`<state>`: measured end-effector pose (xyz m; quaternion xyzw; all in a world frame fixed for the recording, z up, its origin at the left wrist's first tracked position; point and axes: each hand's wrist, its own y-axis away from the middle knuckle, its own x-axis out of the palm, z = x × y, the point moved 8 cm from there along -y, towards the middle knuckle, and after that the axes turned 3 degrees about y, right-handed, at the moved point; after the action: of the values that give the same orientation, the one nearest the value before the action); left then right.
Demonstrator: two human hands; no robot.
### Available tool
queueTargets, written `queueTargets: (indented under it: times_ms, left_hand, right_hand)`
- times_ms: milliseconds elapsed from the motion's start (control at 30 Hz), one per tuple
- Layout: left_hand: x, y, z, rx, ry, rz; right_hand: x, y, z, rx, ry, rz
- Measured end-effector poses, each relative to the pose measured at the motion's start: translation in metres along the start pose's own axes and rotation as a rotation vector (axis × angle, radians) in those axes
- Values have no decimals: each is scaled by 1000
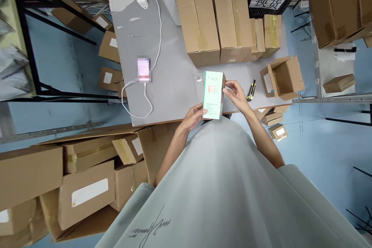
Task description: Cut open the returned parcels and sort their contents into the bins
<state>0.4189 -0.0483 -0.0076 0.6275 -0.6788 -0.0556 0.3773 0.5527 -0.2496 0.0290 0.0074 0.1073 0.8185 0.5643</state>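
One tall, pale-green rectangular carton (213,97) is held at the near edge of the grey tabletop (174,93), the fingers of the left hand (192,118) pinching its lower left side, thumb on the printed face, while those of the right hand (236,96) curl close together at its upper right edge, whether gripping I cannot tell; right of these fingers lies a yellow-and-black cutter (251,90), farther right an open brown cardboard box (286,76), and beyond them stand taped brown cardboard boxes (200,23)
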Motion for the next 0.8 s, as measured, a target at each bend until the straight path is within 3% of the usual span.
queueTargets:
  times_ms: [267, 467, 633, 800]
  left_hand:
    - [9, -2, 8, -3, 216, 45]
    - [12, -3, 26, -133, 474, 78]
    - [19, -1, 32, -193, 531, 53]
    - [35, 0, 16, -145, 343, 94]
  right_hand:
    - [9, 5, 27, -42, -39, 7]
    - [18, 8, 50, -50, -4, 84]
    - [21, 3, 36, -21, -57, 50]
    - [16, -3, 20, -33, -29, -74]
